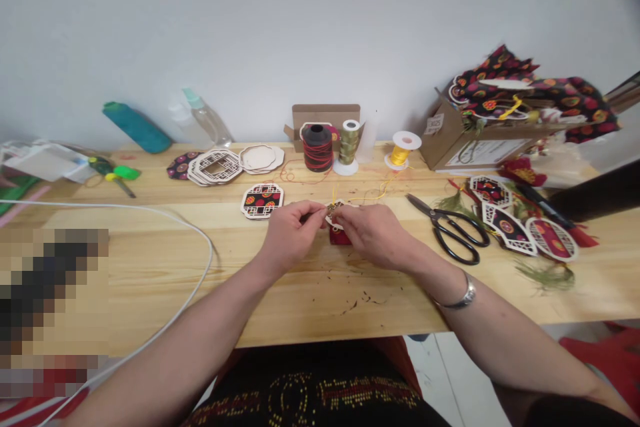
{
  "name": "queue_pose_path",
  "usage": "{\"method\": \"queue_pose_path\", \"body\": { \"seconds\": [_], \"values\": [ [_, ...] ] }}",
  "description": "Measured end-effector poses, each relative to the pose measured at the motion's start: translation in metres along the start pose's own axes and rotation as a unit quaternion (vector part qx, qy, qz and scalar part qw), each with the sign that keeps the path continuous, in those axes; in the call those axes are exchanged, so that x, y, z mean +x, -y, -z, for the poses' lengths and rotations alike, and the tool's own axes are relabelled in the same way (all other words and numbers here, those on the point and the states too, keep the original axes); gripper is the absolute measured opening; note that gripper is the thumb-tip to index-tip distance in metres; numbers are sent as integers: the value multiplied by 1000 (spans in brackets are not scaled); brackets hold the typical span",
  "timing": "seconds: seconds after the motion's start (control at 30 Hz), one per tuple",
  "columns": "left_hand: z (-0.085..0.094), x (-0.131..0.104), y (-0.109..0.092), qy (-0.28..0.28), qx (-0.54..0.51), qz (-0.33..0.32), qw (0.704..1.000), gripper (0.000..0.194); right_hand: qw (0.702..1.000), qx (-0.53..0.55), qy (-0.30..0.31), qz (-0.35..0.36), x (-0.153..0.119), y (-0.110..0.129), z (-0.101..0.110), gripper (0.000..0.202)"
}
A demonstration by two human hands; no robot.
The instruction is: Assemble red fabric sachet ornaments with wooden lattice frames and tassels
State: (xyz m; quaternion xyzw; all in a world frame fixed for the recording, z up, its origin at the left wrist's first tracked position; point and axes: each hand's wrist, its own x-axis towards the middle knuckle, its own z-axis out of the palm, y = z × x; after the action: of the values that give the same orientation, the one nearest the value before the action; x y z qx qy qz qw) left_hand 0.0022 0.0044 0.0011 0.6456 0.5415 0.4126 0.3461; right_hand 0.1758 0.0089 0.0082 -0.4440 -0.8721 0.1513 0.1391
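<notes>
A small pale wooden lattice ornament (334, 204) is held above the table between my two hands. My left hand (295, 232) is closed in a pinch at its left edge, and my right hand (374, 233) closes on it from the right. Both hands cover much of the ornament. Yellow cord (367, 198) trails from behind it towards a spool of yellow cord (400, 150). Below the fingers a dark red piece (340, 237) shows in part; whether it belongs to the ornament I cannot tell. An octagonal framed piece with patterned cloth (261, 201) lies beside my left hand.
Black-handled scissors (457, 230) lie right of my hands, near several finished ornaments (510, 230). Behind stand a red-and-black thread spool (318, 150), a green thread spool (349, 147) and a cardboard box (480, 140) of cloth. Wooden frames (216, 167) and a white cable (193, 223) lie left.
</notes>
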Motion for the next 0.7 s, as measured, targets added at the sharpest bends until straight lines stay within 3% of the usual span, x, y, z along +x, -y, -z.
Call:
{"method": "queue_pose_path", "body": {
  "seconds": [0.2, 0.43, 0.7],
  "values": [
    [-1, -1, -1, -6, 5, -4, 1000, 14, 999, -5, -16, 36, -2, -1, 0, 18],
    [-2, 0, 1, -12, 17, -10, 1000, 14, 991, -59, -76, 89, -4, -4, -8, 21],
    [-2, 1, 5, 29, 76, -58, 995, 16, 941, -241, -142, 188, -6, -1, -3, 28]
  ]
}}
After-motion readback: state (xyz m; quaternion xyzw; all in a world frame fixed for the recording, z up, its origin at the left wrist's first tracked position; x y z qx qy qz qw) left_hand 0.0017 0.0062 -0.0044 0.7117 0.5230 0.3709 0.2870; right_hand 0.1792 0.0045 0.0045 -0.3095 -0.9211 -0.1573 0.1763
